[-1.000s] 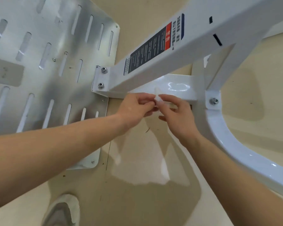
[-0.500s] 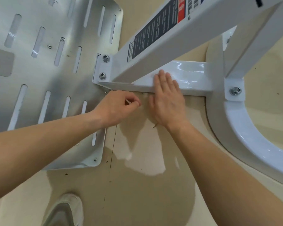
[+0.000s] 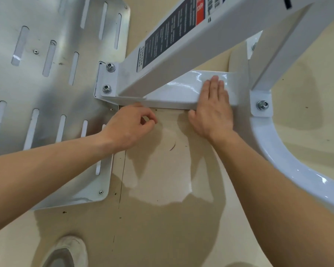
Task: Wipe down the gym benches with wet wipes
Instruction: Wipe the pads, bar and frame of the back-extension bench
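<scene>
Right hand point(image 3: 212, 110) flat, fingers straight, pressing what seems a thin wipe point(image 3: 230, 89) onto white crossbar point(image 3: 172, 93), centre right of frame. Left hand point(image 3: 129, 126) curled below the bar, pinching white scrap point(image 3: 145, 118). Judged: crossbar in progress; slanted beam point(image 3: 210, 41) and curved leg point(image 3: 278, 151) likely left.

A gym: a white bolted steel machine frame point(image 3: 183, 54) with warning label point(image 3: 174, 33) and slotted footplate point(image 3: 46, 83) on beige floor point(image 3: 162, 228).

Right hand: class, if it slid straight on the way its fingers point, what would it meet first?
The right hand lies flat on the white crossbar; going on, it would pass the bar's far edge, then probably reach the slanted white beam, though the beam may sit higher.
</scene>
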Demonstrator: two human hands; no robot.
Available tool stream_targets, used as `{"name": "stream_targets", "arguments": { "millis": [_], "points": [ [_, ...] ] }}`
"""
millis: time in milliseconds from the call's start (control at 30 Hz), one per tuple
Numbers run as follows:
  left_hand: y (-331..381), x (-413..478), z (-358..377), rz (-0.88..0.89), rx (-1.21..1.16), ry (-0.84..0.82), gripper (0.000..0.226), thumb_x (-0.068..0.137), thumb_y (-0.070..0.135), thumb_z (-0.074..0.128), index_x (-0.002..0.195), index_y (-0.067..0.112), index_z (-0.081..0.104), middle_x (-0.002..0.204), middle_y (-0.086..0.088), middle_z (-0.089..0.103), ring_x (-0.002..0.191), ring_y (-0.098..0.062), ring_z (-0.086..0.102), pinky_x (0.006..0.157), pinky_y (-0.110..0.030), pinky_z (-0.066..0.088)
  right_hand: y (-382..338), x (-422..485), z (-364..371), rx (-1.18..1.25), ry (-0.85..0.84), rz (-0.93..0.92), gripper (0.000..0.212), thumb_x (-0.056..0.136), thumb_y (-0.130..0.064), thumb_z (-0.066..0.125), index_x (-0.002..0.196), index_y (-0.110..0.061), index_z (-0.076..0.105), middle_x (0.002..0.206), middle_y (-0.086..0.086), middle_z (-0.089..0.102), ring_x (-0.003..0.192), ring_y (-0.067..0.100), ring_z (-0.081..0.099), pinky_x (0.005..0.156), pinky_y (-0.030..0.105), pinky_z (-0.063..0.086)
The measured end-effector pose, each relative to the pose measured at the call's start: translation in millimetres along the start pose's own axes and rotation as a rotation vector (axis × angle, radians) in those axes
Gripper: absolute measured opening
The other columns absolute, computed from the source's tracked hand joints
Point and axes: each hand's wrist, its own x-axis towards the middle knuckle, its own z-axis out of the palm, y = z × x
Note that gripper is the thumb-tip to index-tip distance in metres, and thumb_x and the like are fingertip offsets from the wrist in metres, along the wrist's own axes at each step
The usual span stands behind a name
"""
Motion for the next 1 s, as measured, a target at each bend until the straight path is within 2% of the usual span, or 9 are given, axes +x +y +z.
{"name": "stream_targets", "arguments": {
  "millis": [100, 233, 367, 467, 633, 733, 800, 933, 1000],
  "points": [
    [-6.4, -3.1, -1.8, 0.001, 0.015, -0.005, 0.015, 0.094, 0.024, 0.059, 0.094, 0.027, 0.074, 0.102, 0.011, 0.061, 0.088, -0.006, 0.062, 0.077, -0.02, 0.043, -10.5, 22.1, -16.6, 0.009, -0.047, -0.234, 0.082, 0.096, -0.031, 0.039, 0.159, -0.004, -0.006, 0.167, 0.015, -0.014, 0.154, 0.028, -0.012, 0.126, 0.04, -0.003],
    [-16.5, -7.4, -6.6, -0.036, 0.044, 0.01, 0.016, 0.094, 0.024, 0.058, 0.093, 0.03, 0.073, 0.103, 0.011, 0.06, 0.087, -0.003, 0.061, 0.079, -0.026, 0.044, -31.4, 22.8, -14.9, -0.077, -0.073, -0.435, 0.086, 0.094, -0.04, 0.043, 0.16, -0.009, -0.005, 0.168, 0.011, -0.01, 0.155, 0.025, -0.011, 0.126, 0.038, -0.004],
    [-15.6, -8.7, -7.7, -0.032, 0.059, 0.025, 0.015, 0.094, 0.024, 0.059, 0.092, 0.031, 0.072, 0.104, 0.011, 0.06, 0.085, -0.003, 0.062, 0.08, -0.026, 0.044, -32.8, -2.0, -4.1, -0.127, -0.051, -0.586, 0.091, 0.089, -0.037, 0.046, 0.16, -0.012, -0.005, 0.168, 0.007, -0.012, 0.155, 0.024, -0.01, 0.126, 0.039, -0.001],
    [-15.8, -10.4, -5.9, -0.046, 0.037, 0.011, 0.015, 0.094, 0.025, 0.059, 0.09, 0.033, 0.071, 0.104, 0.013, 0.059, 0.086, -0.004, 0.062, 0.083, -0.028, 0.046, -10.3, -12.7, -8.0, -0.128, -0.097, -0.494, 0.089, 0.091, -0.036, 0.044, 0.16, -0.013, -0.008, 0.167, 0.006, -0.018, 0.154, 0.022, -0.014, 0.126, 0.039, 0.0],
    [-16.7, -9.3, -1.3, -0.089, 0.057, -0.029, 0.015, 0.095, 0.028, 0.057, 0.093, 0.032, 0.072, 0.104, 0.016, 0.057, 0.087, -0.001, 0.06, 0.077, -0.026, 0.043, 8.2, 10.0, -20.2, -0.052, -0.092, -0.037, 0.089, 0.093, -0.033, 0.044, 0.158, -0.001, -0.008, 0.165, 0.019, -0.016, 0.154, 0.033, -0.011, 0.126, 0.043, 0.001],
    [-17.7, -9.4, -1.6, -0.085, 0.06, -0.034, 0.015, 0.095, 0.028, 0.058, 0.093, 0.032, 0.072, 0.101, 0.017, 0.056, 0.088, -0.001, 0.061, 0.078, -0.027, 0.045, 2.4, 12.3, -18.4, 0.052, -0.06, 0.137, 0.087, 0.091, -0.024, 0.043, 0.156, 0.004, -0.006, 0.165, 0.024, -0.013, 0.154, 0.037, -0.008, 0.126, 0.044, 0.002],
    [-19.9, -10.2, -1.6, -0.082, 0.055, -0.031, 0.014, 0.094, 0.028, 0.058, 0.093, 0.031, 0.072, 0.101, 0.017, 0.057, 0.087, -0.001, 0.061, 0.077, -0.026, 0.045, -0.8, -4.9, -8.3, 0.03, -0.008, 0.128, 0.088, 0.089, -0.024, 0.045, 0.156, 0.005, -0.003, 0.165, 0.025, -0.009, 0.154, 0.039, -0.005, 0.126, 0.045, 0.006],
    [-22.6, -10.5, -2.0, -0.093, 0.062, -0.03, 0.014, 0.094, 0.028, 0.058, 0.091, 0.033, 0.07, 0.103, 0.015, 0.058, 0.086, 0.0, 0.06, 0.074, -0.023, 0.042, 1.8, -28.2, 0.8, -0.032, -0.008, -0.17, 0.087, 0.09, -0.025, 0.046, 0.159, -0.004, -0.004, 0.167, 0.015, -0.012, 0.155, 0.032, -0.009, 0.126, 0.042, 0.002],
    [-19.5, -9.6, -1.9, -0.096, 0.062, -0.032, 0.015, 0.094, 0.027, 0.057, 0.092, 0.032, 0.071, 0.102, 0.016, 0.058, 0.087, 0.0, 0.059, 0.072, -0.02, 0.041, 7.0, -10.8, -6.5, -0.091, -0.018, -0.18, 0.085, 0.093, -0.024, 0.045, 0.159, -0.004, -0.006, 0.167, 0.016, -0.013, 0.155, 0.031, -0.008, 0.126, 0.041, 0.002]
  ]
}}
